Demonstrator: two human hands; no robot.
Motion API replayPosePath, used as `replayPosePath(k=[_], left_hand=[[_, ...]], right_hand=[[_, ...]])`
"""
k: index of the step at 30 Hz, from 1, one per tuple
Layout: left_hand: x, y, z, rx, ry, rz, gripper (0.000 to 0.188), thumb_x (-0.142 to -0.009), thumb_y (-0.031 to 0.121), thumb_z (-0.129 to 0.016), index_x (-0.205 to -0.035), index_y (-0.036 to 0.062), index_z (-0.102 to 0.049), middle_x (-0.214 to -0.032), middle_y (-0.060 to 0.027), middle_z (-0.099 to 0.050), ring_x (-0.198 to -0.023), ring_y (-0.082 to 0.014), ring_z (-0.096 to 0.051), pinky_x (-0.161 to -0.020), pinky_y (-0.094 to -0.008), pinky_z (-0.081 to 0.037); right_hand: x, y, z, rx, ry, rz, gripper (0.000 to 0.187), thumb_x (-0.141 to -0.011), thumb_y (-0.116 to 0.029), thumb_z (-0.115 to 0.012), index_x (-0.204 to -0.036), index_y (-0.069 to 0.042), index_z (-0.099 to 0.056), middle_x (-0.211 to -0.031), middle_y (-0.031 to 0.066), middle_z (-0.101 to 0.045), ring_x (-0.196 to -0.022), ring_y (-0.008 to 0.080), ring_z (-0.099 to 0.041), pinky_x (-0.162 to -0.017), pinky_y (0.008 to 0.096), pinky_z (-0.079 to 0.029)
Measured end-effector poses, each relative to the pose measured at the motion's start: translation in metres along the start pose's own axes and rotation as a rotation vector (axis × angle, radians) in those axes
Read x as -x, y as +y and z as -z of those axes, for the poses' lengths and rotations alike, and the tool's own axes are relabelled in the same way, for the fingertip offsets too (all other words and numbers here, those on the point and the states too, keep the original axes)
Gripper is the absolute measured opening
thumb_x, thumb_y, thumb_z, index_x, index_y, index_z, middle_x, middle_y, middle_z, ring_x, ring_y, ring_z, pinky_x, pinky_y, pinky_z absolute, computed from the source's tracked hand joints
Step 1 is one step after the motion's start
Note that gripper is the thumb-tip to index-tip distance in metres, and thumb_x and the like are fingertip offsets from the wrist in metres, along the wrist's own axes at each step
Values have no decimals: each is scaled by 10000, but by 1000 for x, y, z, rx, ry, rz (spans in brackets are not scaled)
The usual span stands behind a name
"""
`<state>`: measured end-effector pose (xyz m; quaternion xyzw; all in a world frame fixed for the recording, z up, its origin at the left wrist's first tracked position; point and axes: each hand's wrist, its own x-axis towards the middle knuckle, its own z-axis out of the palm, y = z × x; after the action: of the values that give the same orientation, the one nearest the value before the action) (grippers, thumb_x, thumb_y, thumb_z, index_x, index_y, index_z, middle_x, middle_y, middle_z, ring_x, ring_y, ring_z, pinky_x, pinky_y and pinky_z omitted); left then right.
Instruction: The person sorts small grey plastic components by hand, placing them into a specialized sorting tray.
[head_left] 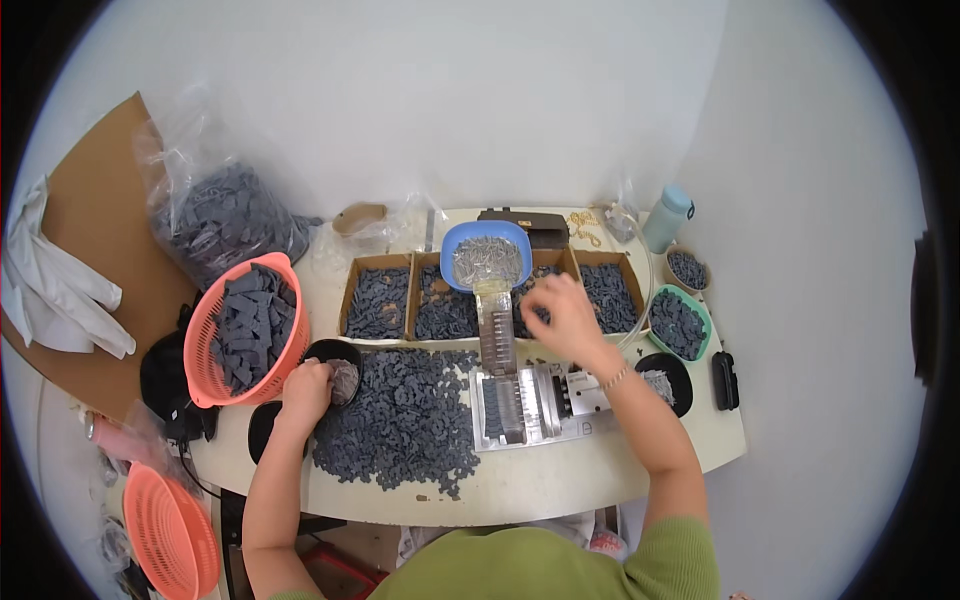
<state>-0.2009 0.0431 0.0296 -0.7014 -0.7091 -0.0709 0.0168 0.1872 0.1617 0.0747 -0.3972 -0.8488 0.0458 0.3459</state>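
Note:
My left hand point(306, 394) rests at the left side of a black bowl point(330, 348). Its fingers are drawn together beside the small light pieces point(344, 380) in the bowl, and whatever they pinch is hidden. Over the cardboard compartments point(575, 265) my right hand point(562, 316) hovers with curled fingers; anything between them is too small to make out. Just left of it, a clear ribbed chute point(496, 335) runs down from a blue bowl point(450, 240) of thin metal pins. The chute's lower end meets a metal fixture point(545, 405) holding a row of slots.
Small dark grey pieces point(395, 425) cover the table between left hand and fixture. A coral basket point(203, 350) of larger grey pieces stands left, before a clear bag point(235, 215). At right are a green tray point(707, 325), a black bowl point(680, 375) and a bottle point(667, 220).

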Motion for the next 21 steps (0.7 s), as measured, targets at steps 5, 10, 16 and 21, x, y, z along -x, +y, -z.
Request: replayPosePath(k=[5,10,16,21], left_hand=[[0,0,-5,24,17,34,78,-766,69,-628,-812,12,-601,-879,-191,-612,-820,-376,-620,-734,-457,-509],[0,-5,-7,-28,12,24,105,-777,24,-584,-874,-9,-562,-878,-219,-603,-811,-401,-628,-714,-469,-519],[-1,69,29,425,215,-118,60,-819,-5,-576,-876,-2,-558,-853,-196,-589,-830,-384,-598,-722,-437,-484],[16,172,-4,641,167,-528,124,-759,27,-698,-846,40,-610,-824,-121,-598,-785,-309,-602,-682,-382,-495]], right_hand=[[-59,56,-35,118,-191,-67,87,-750,-155,-688,-817,-103,-704,-827,86,-662,-872,273,-600,-749,398,-452],[-92,56,-55,313,-507,-73,132,-740,-143,-687,-866,-117,-719,-880,103,-702,-923,279,-634,-785,412,-434],[-102,56,-59,469,-590,-33,64,-737,-177,-687,-779,-158,-733,-823,72,-698,-904,261,-620,-779,414,-399],[-94,52,-48,449,-564,-29,159,-775,-203,-637,-845,-83,-714,-926,112,-692,-991,270,-588,-832,425,-394]])
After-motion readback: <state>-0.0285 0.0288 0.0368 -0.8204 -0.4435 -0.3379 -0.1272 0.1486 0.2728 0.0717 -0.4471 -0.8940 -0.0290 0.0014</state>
